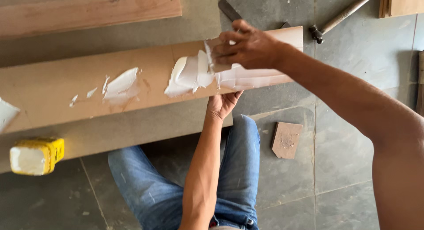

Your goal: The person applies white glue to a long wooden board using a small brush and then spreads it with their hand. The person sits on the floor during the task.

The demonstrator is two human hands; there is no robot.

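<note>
The right forearm fills the lower right of the frame, nearest the camera, and runs up to the right hand (249, 47) at upper centre. That hand is closed on a small flat scrap (214, 53), pinched between thumb and fingers, with its edge set on the board (53, 86) in the wet white glue (190, 75). The glue lies in a thick heap just left of the scrap and in a thin smeared band to the right, under the hand. A second, smaller patch of glue (121, 85) sits further left on the board, with a few small flecks beside it.

The left hand (223, 104) comes up from the bottom centre and grips the board's near edge, thumb side up, fingers curled under it where they cannot be seen. The board is a long tan strip running from the left edge of the frame to upper right of centre, resting on a wider grey panel (132, 133).

Blue-jeaned legs (150, 186) show at the bottom centre on the grey tiled floor (344, 159). A yellow glue tub (37, 156) lies at lower left on the panel. A small square offcut (287, 139) lies on the floor right of centre. A hammer (342, 16) lies at the upper right, and another wooden plank (88, 11) crosses the upper left.
</note>
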